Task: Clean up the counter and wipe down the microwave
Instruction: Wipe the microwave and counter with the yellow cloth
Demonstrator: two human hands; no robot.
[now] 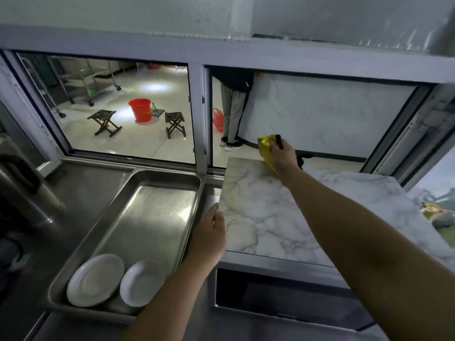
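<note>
Two bare forearms reach out from the bottom edge over a steel counter (pixel 81 183). Left hand (pixel 209 232) lies with straight fingers against the left edge of the microwave (pixel 283 217), whose top carries a marble-patterned surface and whose dark door faces the camera just below. Right hand (pixel 283 153) is stretched to the far rim of that top, fingers curled round a yellow cloth (pixel 266 148) bunched at the back edge; a small dark object pokes up from the same grip, too small to identify.

Just left of the microwave sits a long steel tray (pixel 157 207), its right rim running close alongside the appliance and the left hand. Two white plates (pixel 96 279) rest side by side in the tray's near end, overlapping its front lip; the rest of the tray floor shows bare metal. A dark metal vessel (pixel 22 188) stands at the left margin.

Behind the counter, a sliding window (pixel 197 114) spans the wall, its sill touching the tray's far end. Through the glass, a tiled floor holds a red bucket (pixel 140 109) between two folding stools (pixel 104 121), and a person's legs (pixel 231 114) stand beside a leaning marble slab (pixel 327 116).
</note>
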